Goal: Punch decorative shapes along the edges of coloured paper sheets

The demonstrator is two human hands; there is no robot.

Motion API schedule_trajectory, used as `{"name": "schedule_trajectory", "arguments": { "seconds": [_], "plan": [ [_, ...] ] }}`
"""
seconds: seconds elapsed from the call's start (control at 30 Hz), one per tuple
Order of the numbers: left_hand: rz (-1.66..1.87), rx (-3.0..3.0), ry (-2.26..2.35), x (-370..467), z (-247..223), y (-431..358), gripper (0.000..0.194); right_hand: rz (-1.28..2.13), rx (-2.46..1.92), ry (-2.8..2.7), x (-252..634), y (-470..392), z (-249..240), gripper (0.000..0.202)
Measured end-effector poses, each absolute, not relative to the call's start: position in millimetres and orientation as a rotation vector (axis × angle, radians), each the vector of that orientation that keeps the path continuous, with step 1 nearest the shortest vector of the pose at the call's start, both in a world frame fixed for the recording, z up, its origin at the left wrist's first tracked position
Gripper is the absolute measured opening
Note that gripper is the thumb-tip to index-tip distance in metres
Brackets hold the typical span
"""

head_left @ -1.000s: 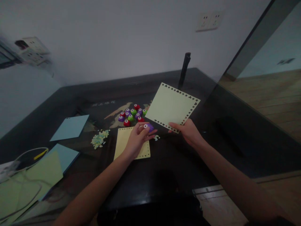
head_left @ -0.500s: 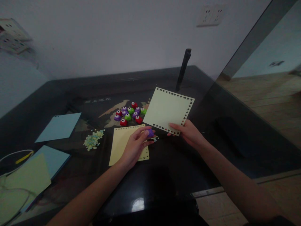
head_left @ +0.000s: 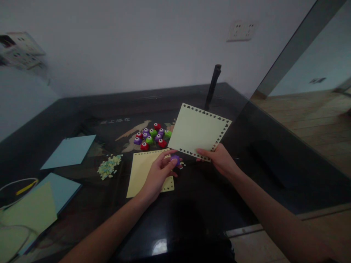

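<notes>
Both forearms over the dark table [head_left: 274,153]; each hand holding one item.

Left forearm enters from 7 o'clock, angled toward 1 o'clock. Left hand [head_left: 157,173] hovers over the yellow sheet [head_left: 142,168] lying flat on the table; fingers curled together, fingertips pinching a small purple punch [head_left: 175,159] above that sheet's right edge. Cluster of red, green and purple punches [head_left: 152,136] sits at 12 o'clock of this hand, near but apart. Paper confetti pile [head_left: 109,166] at its 9 o'clock; blue sheets [head_left: 68,151] further toward 9 o'clock. Right forearm enters from 5 o'clock, angled toward 11 o'clock. Right hand [head_left: 221,160] grips the lower edge of the pale green sheet [head_left: 199,129], raised and tilted, border punched with small shapes; fingers pressed together, thumb on top. Black post [head_left: 213,86] stands at 12 o'clock of the sheet.
</notes>
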State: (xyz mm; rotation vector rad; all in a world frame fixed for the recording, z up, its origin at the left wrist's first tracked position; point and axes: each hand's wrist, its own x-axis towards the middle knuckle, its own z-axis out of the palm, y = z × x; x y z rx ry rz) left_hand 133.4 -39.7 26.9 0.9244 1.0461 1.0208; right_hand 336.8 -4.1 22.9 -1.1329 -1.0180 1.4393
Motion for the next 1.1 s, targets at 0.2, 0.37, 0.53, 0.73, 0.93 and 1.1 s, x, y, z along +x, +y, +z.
{"name": "schedule_trajectory", "arguments": {
  "seconds": [0.2, 0.37, 0.53, 0.73, 0.93, 1.1],
  "plan": [
    [1.027, 0.909, 1.055, 135.1, 26.8, -40.7, 0.037, 1.342, -1.158, -1.028, 335.5, -5.7, 24.8, 0.034],
    [1.043, 0.946, 1.027, 135.8, 27.0, -41.0, 0.031, 1.259, -1.166, -1.094, 333.6, -9.5, 29.1, 0.034],
    [1.058, 0.971, 1.000, 135.1, 25.7, -40.2, 0.024, 1.199, -1.203, -1.183, 333.7, -11.5, 30.0, 0.034],
    [1.068, 0.981, 1.036, 135.3, 24.9, -41.1, 0.024, 1.166, -1.256, -1.219, 332.7, -13.6, 32.0, 0.032],
    [1.098, 0.958, 1.018, 134.9, 24.1, -40.5, 0.025, 1.143, -1.264, -1.230, 330.8, -15.5, 34.7, 0.031],
    [1.085, 0.949, 1.030, 134.8, 26.2, -41.1, 0.027, 1.057, -1.271, -1.288, 330.1, -16.8, 37.2, 0.034]
  ]
}}
